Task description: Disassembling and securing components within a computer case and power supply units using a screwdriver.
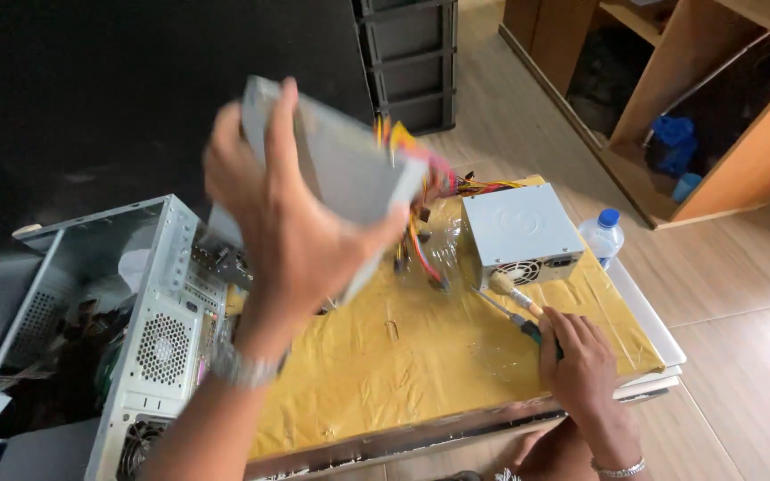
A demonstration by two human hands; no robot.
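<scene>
My left hand is raised over the table and grips a grey metal box-shaped computer part, tilted, with coloured wires hanging from its far side. My right hand rests on the yellow-covered table near its front right edge, fingers closed over the handle end of a screwdriver. A small brush lies beside the screwdriver. A second grey power supply unit sits on the table just beyond my right hand.
An open grey computer case lies at the left end of the table. A plastic water bottle with a blue cap stands at the right edge. Wooden shelving and black stacked drawers stand on the tiled floor beyond.
</scene>
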